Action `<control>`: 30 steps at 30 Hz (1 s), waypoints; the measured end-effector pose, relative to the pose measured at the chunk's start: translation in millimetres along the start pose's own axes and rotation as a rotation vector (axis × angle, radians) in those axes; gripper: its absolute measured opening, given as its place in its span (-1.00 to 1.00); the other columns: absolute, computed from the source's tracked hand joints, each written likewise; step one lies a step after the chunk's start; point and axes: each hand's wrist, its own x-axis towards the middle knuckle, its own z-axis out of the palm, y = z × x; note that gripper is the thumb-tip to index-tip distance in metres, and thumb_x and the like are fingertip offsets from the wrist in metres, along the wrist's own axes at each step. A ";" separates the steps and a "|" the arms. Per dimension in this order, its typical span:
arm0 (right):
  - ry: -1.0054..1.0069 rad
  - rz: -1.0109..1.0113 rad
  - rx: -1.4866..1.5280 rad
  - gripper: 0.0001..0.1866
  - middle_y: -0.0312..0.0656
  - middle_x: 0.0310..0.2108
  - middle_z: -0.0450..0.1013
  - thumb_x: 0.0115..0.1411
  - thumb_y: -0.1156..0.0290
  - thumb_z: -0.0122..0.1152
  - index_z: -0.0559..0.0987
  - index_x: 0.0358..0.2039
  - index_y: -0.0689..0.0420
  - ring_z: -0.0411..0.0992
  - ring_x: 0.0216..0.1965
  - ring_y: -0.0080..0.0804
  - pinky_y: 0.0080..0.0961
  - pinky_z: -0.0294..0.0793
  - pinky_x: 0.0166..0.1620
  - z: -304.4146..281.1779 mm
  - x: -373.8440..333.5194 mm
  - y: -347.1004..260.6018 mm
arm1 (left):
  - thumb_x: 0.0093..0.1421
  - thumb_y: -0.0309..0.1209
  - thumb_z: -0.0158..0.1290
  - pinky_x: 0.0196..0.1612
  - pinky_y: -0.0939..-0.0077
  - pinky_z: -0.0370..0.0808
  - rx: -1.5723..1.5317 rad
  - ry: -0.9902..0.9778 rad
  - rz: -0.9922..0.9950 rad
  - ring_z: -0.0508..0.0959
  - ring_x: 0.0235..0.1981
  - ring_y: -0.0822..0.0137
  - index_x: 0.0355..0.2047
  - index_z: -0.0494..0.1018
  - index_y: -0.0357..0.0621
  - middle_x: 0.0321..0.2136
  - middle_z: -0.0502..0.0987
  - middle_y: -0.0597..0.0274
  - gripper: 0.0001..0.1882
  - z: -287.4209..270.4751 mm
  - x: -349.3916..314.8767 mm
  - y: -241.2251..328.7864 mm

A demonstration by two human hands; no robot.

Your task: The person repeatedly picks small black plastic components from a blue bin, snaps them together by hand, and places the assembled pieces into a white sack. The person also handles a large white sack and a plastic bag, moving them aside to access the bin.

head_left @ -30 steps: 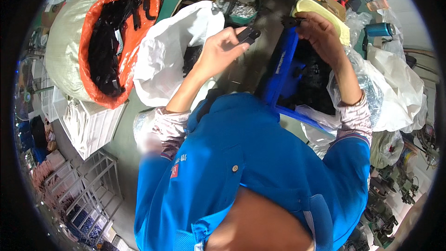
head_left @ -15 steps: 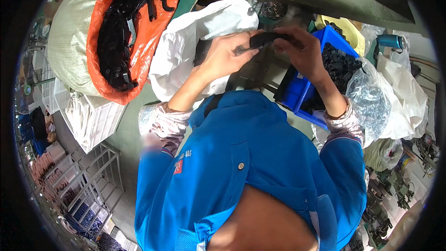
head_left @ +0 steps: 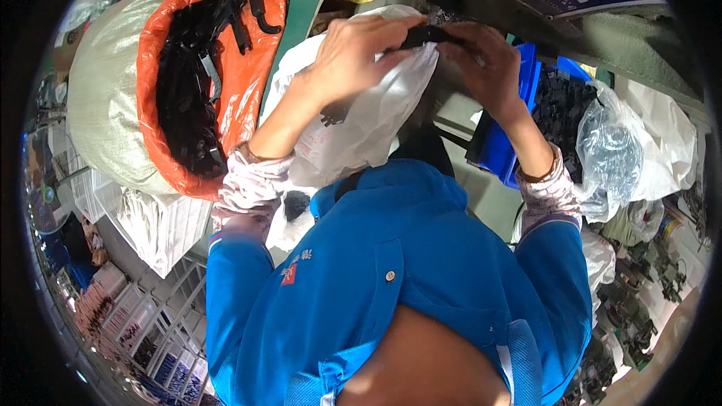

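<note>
A black curved part (head_left: 423,36) spans the space between my two hands at the far middle. My left hand (head_left: 359,54) has its fingers closed on the left end of it. On the right end are the fingers of my right hand (head_left: 485,62), shaded and a little blurred. Below the part, a white plastic bag (head_left: 353,139) spreads toward my body, its edge coming up close to my fingers. Dark pieces show in and beside the bag. The fingertips and part of the black piece are hard to make out in shadow.
At the left, a large woven sack with an orange liner (head_left: 259,98) holds black hooked parts. A blue bin (head_left: 496,146) with small black parts stands at the right, beside a clear plastic bag (head_left: 609,150). A green machine body (head_left: 639,56) overhangs the far right.
Both hands have moved farther from my body with the black part. The white bag's edge now reaches up to my hands and covers more of the middle. The view has shifted slightly.
</note>
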 end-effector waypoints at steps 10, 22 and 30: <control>0.007 0.215 0.151 -0.74 -0.11 -0.29 0.57 0.18 0.62 0.24 0.55 -0.09 0.37 0.55 -0.34 -0.50 -0.58 0.57 -0.21 -3.2 1.3 16.3 | 0.08 -0.29 0.22 -0.40 0.35 0.43 0.001 -0.106 0.011 0.50 -0.48 0.12 -0.02 0.51 0.01 -0.55 0.45 0.20 -0.59 2.1 28.6 -20.7; -0.019 0.190 0.364 -0.81 -0.15 -0.30 0.55 0.22 0.59 0.21 0.52 -0.14 0.32 0.54 -0.32 -0.47 -0.55 0.57 -0.25 -0.5 4.8 31.6 | 0.10 -0.19 0.21 -0.40 0.22 0.40 0.085 -0.224 -0.048 0.48 -0.47 -0.06 -0.41 0.38 -0.18 -0.55 0.45 0.04 -0.67 -4.3 37.1 -19.2; -0.024 0.274 0.395 -0.80 -0.15 -0.30 0.55 0.21 0.60 0.21 0.54 -0.15 0.35 0.55 -0.32 -0.46 -0.54 0.59 -0.23 -4.8 3.7 32.7 | 0.13 -0.22 0.18 -0.35 0.32 0.46 0.108 -0.169 -0.011 0.54 -0.43 0.12 0.08 0.46 0.01 -0.49 0.51 0.18 -0.52 3.6 27.3 -19.0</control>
